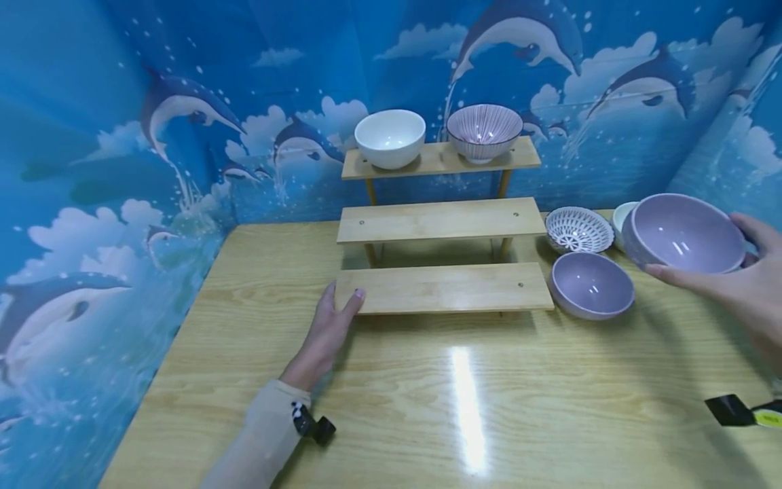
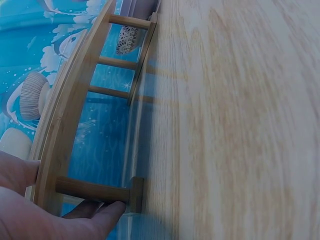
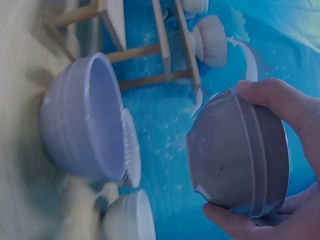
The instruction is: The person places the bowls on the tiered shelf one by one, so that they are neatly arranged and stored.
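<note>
A three-tier wooden display stand (image 1: 446,288) stands on the table. My left hand (image 1: 320,333) grips the left end of its lowest shelf; in the left wrist view the fingers reach under the shelf to a round wooden leg (image 2: 92,190). On the right, my right hand (image 1: 751,278) holds a purple bowl (image 1: 684,234) in the air, thumb and fingers on opposite sides. Its ridged outside and foot show in the right wrist view. Below and left of it, a second purple bowl (image 1: 591,288) sits upright beside the lowest shelf.
A white bowl (image 1: 389,139) and a striped bowl (image 1: 484,132) stand on the top shelf. Right of the stand are a latticed bowl (image 1: 579,229) and a pale bowl (image 1: 620,221), partly hidden by the held bowl. A dolphin-print cloth (image 1: 305,61) hangs behind the table.
</note>
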The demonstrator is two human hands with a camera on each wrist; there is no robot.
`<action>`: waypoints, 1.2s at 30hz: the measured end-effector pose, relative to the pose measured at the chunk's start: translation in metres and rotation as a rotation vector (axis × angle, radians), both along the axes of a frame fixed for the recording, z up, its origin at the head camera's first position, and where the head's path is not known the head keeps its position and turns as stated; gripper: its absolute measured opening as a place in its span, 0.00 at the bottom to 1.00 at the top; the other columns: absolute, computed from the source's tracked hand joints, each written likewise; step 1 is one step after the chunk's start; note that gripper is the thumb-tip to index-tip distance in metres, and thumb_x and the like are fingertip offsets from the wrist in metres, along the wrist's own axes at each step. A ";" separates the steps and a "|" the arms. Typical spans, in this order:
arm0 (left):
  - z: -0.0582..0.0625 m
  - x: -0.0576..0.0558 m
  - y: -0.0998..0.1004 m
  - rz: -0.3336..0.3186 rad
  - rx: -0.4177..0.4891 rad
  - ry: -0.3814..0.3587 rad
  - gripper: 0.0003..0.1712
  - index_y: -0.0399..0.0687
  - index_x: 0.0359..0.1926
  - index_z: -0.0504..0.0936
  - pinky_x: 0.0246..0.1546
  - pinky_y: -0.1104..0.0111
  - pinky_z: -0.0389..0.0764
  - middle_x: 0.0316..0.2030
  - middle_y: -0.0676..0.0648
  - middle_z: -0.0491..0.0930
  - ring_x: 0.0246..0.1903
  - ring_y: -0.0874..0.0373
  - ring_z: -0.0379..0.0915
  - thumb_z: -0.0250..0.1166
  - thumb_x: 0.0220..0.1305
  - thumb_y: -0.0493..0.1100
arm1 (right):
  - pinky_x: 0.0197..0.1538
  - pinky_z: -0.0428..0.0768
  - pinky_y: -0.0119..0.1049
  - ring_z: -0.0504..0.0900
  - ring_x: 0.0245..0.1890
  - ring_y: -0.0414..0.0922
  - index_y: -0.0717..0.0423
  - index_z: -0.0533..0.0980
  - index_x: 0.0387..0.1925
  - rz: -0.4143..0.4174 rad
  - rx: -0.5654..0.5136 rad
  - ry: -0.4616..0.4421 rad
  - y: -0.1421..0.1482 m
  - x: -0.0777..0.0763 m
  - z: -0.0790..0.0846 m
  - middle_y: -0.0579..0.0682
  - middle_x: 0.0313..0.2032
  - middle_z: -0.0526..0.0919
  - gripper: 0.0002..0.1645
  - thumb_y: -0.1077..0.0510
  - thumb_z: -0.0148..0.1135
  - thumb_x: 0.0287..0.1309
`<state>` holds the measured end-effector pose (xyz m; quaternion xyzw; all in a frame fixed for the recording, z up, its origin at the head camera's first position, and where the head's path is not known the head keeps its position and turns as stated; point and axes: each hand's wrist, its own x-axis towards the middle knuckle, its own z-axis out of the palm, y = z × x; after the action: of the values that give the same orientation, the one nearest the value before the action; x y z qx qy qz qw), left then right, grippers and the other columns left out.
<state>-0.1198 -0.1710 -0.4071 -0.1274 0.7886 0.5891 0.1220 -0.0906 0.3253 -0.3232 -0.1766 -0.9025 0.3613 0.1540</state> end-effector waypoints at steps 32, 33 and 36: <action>0.001 -0.003 0.002 0.026 0.011 0.015 0.53 0.47 0.81 0.40 0.77 0.47 0.40 0.80 0.42 0.38 0.79 0.45 0.31 0.57 0.71 0.65 | 0.55 0.69 0.73 0.56 0.73 0.67 0.41 0.43 0.82 0.396 -0.165 -0.052 -0.091 -0.044 0.045 0.58 0.78 0.50 0.72 0.45 0.82 0.47; 0.001 -0.003 0.002 0.027 0.013 0.016 0.53 0.47 0.81 0.40 0.77 0.47 0.40 0.80 0.43 0.38 0.79 0.45 0.32 0.58 0.72 0.65 | 0.54 0.69 0.73 0.57 0.72 0.67 0.42 0.43 0.82 0.411 -0.162 -0.054 -0.095 -0.046 0.045 0.59 0.78 0.51 0.72 0.45 0.82 0.47; 0.001 -0.002 0.002 0.027 0.017 0.017 0.53 0.48 0.81 0.40 0.77 0.47 0.40 0.80 0.43 0.38 0.79 0.45 0.31 0.58 0.71 0.65 | 0.54 0.70 0.72 0.61 0.70 0.67 0.43 0.44 0.82 0.441 -0.133 -0.056 -0.105 -0.049 0.047 0.59 0.77 0.54 0.73 0.42 0.82 0.45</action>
<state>-0.1223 -0.1689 -0.4061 -0.1318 0.7829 0.5983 0.1085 -0.1399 0.2199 -0.2758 0.0050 -0.8973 0.4400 0.0343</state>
